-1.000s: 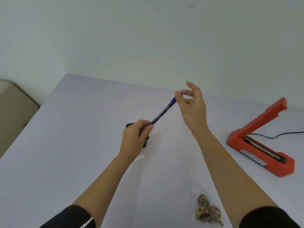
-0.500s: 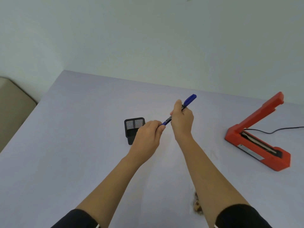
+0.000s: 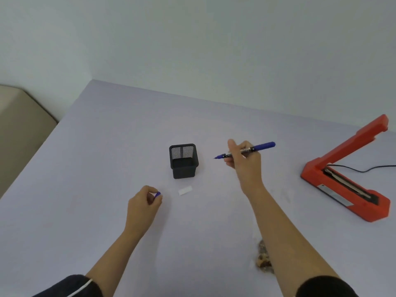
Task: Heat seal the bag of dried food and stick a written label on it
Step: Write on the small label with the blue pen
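Holding the uncapped pen (image 3: 263, 145) in your right hand (image 3: 244, 162), with its tip pointing left toward the black mesh pen holder (image 3: 183, 161), you are placed to write the label (image 3: 185, 191). The right grip is curled round the middle of the barrel. The left hand (image 3: 142, 204) pinches the blue cap (image 3: 158, 194) between thumb and fingertips, low over the table (image 3: 102, 151). The label is a small white slip lying flat just in front of the holder, between your two hands.

Slide the right grip nearer the tip before you write, since a mid-barrel hold gives poor control. So light a slip will likely skate under the nib: tuck the cap into your palm or set it down, then pin one end of the label with your left fingertips. Write before you peel any backing.

The bag (image 3: 262, 261) of dried food lies near your edge of the table, mostly hidden behind your right forearm, so its seal cannot be judged. The red heat sealer (image 3: 347, 189) stands at the right with its arm raised.
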Demonstrator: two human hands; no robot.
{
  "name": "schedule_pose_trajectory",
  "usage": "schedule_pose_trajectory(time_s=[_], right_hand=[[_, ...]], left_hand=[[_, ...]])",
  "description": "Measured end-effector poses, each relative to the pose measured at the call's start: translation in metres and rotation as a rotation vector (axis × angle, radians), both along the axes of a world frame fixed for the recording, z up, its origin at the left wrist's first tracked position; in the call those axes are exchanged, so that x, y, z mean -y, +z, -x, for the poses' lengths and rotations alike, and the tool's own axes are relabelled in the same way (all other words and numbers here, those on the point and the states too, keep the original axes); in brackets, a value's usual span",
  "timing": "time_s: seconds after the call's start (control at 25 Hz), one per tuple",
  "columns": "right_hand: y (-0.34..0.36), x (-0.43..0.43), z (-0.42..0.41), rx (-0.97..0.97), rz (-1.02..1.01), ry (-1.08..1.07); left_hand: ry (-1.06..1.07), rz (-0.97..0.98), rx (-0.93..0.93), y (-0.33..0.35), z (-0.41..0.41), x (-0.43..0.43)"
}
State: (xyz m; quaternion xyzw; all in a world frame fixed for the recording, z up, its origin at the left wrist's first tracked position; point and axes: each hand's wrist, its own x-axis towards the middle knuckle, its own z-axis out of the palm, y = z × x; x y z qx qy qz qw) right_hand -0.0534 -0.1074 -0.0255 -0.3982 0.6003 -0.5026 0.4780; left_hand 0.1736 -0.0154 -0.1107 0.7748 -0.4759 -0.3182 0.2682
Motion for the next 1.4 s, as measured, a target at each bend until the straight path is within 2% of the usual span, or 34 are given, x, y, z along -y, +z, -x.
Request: schedule_pose_trajectory(time_s=[0.16, 0.32, 0.4, 0.48, 0.52, 0.64, 0.72, 0.84, 1.12, 1.28, 1.4], right_hand=[[-0.033, -0.021, -0.021, -0.021, -0.037, 0.152], [-0.054, -0.028, -0.037, -0.075, -0.076, 0.146], [-0.060, -0.030, -0.039, -0.077, -0.064, 0.131], [-0.068, -0.035, -0.039, -0.114, -0.039, 0.118], [-0.074, -0.036, -0.040, -0.131, -0.038, 0.107], [-0.097, -0.044, -0.043, -0.156, -0.050, 0.061], [-0.112, -0.050, -0.046, -0.144, -0.070, 0.041], [-0.129, -0.052, -0.047, -0.112, -0.087, 0.012], [-0.143, -0.055, -0.048, -0.022, -0.078, -0.016], [-0.149, -0.062, -0.049, -0.069, -0.059, -0.010], [-0.155, -0.064, -0.055, -0.120, -0.029, 0.030]], left_hand=[[-0.057, -0.068, 0.178, -0.027, -0.028, 0.001], [-0.122, -0.061, 0.168, -0.042, -0.033, 0.004], [-0.070, -0.035, 0.120, -0.040, -0.032, 0.001], [0.017, 0.102, 0.111, -0.033, -0.027, -0.008], [-0.015, 0.209, 0.148, -0.033, -0.021, -0.014], [-0.366, 0.391, 0.270, -0.050, -0.002, -0.022], [-0.463, 0.331, 0.284, -0.068, 0.008, -0.008], [-0.389, 0.233, 0.292, -0.080, 0.020, 0.012], [-0.520, 0.317, 0.218, -0.090, 0.032, 0.007], [-0.449, 0.303, 0.173, -0.089, 0.028, 0.000], [-0.478, 0.323, 0.201, -0.091, 0.023, 0.002]])
